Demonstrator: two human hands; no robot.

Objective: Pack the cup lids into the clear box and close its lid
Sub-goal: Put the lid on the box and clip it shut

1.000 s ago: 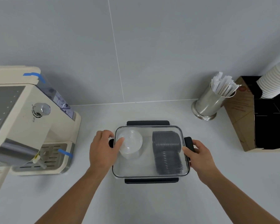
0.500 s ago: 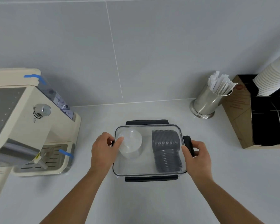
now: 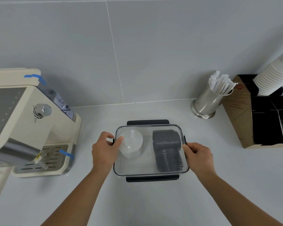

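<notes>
The clear box (image 3: 149, 172) stands on the counter with its see-through lid lying on top. Inside, a stack of dark grey cup lids (image 3: 167, 150) lies along the right side and a stack of clear dome lids (image 3: 131, 143) sits at the left. Black latch flaps (image 3: 148, 122) stick out at the far and near edges. My left hand (image 3: 104, 149) grips the box's left end, thumb on the lid, fingers on the side latch. My right hand (image 3: 198, 152) pinches the black latch on the right end.
A cream espresso machine (image 3: 28, 121) fills the left side. At the back right a steel cup of wrapped straws (image 3: 209, 100) stands by a cardboard organiser (image 3: 240, 115) holding stacked white paper cups (image 3: 274, 79). The tiled wall lies just behind the box.
Both side latches have swung from sticking outward to folded against the box ends. My hands have closed in on them, and the view has shifted slightly.
</notes>
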